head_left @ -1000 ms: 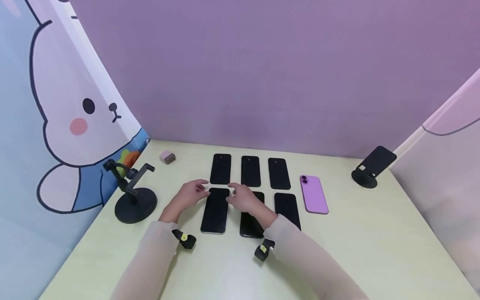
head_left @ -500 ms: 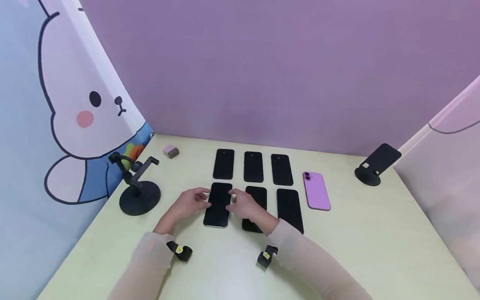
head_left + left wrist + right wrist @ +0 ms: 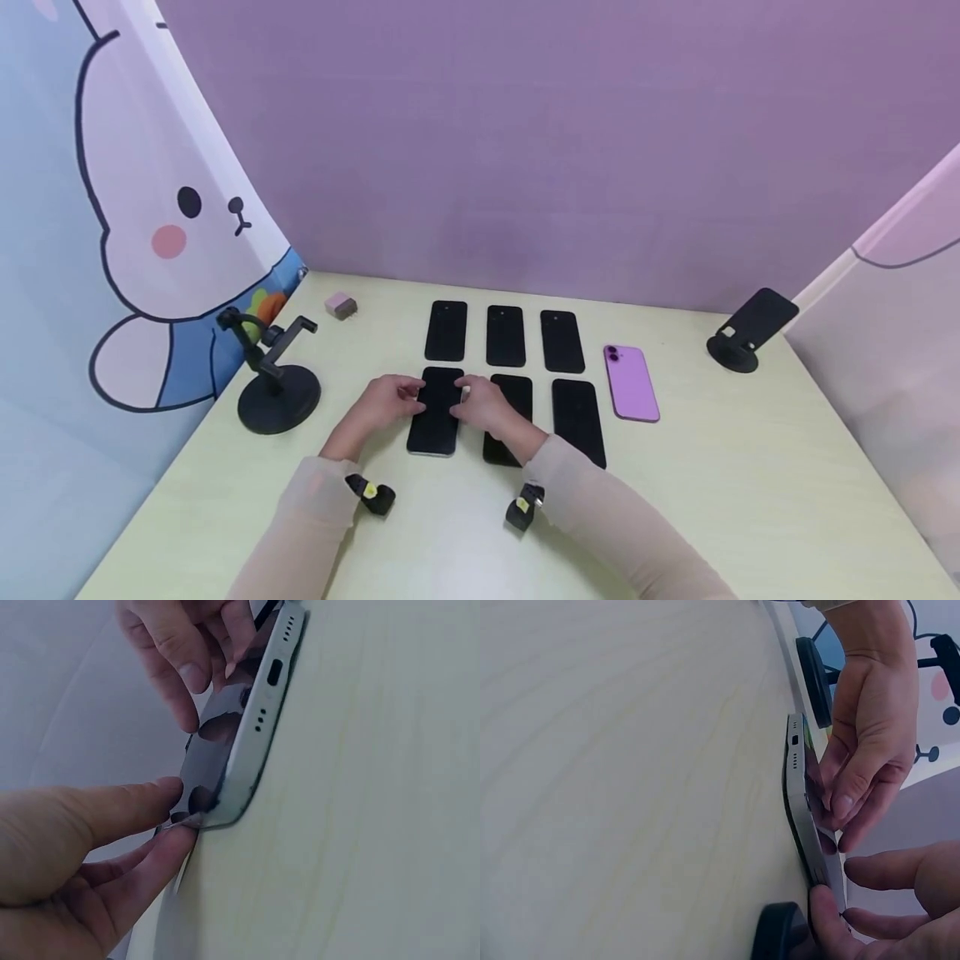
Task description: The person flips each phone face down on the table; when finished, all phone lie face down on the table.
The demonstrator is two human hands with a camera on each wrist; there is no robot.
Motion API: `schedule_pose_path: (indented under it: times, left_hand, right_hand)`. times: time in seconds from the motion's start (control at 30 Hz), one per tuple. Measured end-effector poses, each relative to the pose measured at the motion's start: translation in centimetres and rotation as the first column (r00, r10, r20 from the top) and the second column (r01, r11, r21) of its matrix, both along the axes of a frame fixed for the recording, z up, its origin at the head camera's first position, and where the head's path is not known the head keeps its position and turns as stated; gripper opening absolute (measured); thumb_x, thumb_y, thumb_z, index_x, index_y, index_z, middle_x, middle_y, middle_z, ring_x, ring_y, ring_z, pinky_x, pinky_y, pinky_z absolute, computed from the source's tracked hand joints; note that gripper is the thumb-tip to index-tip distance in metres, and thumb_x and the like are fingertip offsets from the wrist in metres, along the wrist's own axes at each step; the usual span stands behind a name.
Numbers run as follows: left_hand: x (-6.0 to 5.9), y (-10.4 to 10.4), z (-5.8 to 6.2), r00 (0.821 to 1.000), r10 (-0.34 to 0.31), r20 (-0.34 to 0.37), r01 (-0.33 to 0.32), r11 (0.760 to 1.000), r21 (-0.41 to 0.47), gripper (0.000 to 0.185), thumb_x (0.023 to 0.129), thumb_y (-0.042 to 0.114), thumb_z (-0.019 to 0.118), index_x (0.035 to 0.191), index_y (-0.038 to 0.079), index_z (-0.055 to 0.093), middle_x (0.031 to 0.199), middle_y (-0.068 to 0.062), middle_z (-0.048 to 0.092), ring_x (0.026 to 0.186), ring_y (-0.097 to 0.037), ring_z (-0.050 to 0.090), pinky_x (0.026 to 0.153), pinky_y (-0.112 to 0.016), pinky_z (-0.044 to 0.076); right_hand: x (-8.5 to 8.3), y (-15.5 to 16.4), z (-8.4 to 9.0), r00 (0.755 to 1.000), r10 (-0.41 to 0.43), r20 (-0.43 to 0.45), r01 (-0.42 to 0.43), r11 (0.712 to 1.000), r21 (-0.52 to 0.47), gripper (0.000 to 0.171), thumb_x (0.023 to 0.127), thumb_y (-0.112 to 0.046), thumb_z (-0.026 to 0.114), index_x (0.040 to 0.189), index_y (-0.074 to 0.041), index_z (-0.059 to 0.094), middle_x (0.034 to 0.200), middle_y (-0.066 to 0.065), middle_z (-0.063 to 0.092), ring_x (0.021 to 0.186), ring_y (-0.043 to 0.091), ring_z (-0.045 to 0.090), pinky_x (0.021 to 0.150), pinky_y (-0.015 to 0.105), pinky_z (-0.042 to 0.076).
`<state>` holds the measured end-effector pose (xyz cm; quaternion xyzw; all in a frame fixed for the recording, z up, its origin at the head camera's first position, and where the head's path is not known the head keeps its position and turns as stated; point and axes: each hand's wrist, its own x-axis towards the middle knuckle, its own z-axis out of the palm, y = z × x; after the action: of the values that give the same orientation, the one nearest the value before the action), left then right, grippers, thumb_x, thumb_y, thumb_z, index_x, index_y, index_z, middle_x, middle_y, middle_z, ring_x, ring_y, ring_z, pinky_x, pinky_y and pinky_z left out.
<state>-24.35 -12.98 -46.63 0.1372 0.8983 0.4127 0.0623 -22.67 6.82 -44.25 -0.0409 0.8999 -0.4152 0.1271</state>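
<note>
In the head view, a black phone (image 3: 437, 427) lies screen up at the front left of two rows of phones. My left hand (image 3: 385, 402) is at its left edge, and my right hand (image 3: 486, 407) is at its right edge. The left wrist view shows the left thumb and a finger (image 3: 139, 881) pinching the phone's side near a corner, with a thin pale sliver between them that I cannot identify. In the right wrist view, the right hand's fingers (image 3: 885, 868) grip the other long side of the phone (image 3: 798, 780), one fingertip against the frame.
Several black phones, such as one at the back (image 3: 446, 331), lie around the hands. A purple phone (image 3: 632, 383) is right of them. A black stand (image 3: 277, 400) is at left, a stand with a dark plate (image 3: 753, 329) at far right. A small pink-grey block (image 3: 341, 305) sits at back left.
The head view shifted slightly at first. My left hand has come in from beside the front left phone to its left edge; my right hand has settled against its right edge.
</note>
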Motion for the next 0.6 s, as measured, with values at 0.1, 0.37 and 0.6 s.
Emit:
schedule_pose_path:
  times: [0.1, 0.37, 0.6]
  left_hand:
    - [-0.3, 0.04, -0.14, 1.0, -0.002, -0.003, 0.002, 1.0, -0.014, 0.036, 0.081, 0.005, 0.075, 0.115, -0.004, 0.068, 0.093, -0.01, 0.067, 0.087, -0.024, 0.064, 0.081, -0.04, 0.05]
    - [-0.77, 0.13, -0.26, 0.999, -0.018, -0.031, 0.017, 0.999, -0.04, 0.038, 0.08, 0.005, 0.076, 0.116, -0.004, 0.068, 0.088, -0.006, 0.065, 0.084, -0.023, 0.063, 0.079, -0.039, 0.05]
    - [-0.81, 0.02, -0.23, 1.0, -0.02, -0.01, 0.02, 0.999, -0.028, 0.037, 0.08, 0.004, 0.075, 0.116, -0.004, 0.068, 0.089, -0.006, 0.065, 0.083, -0.022, 0.063, 0.077, -0.037, 0.05]
  right_hand:
    - [-0.06, -0.1, 0.02, 1.0, -0.011, 0.007, 0.011, 1.0, -0.01, 0.047, 0.085, -0.004, 0.072, 0.129, -0.001, 0.058, 0.077, 0.004, 0.058, 0.061, 0.014, 0.057, 0.06, 0.029, 0.044]
    - [-0.27, -0.05, -0.09, 0.999, -0.047, 0.003, 0.047, 0.997, -0.053, 0.045, 0.084, -0.001, 0.072, 0.128, -0.003, 0.06, 0.073, 0.005, 0.058, 0.059, 0.015, 0.058, 0.058, 0.027, 0.043]
    - [-0.61, 0.09, -0.19, 0.999, -0.043, 0.023, 0.046, 0.993, -0.109, 0.046, 0.083, -0.001, 0.073, 0.127, -0.003, 0.06, 0.075, 0.004, 0.06, 0.059, 0.016, 0.062, 0.058, 0.026, 0.045]
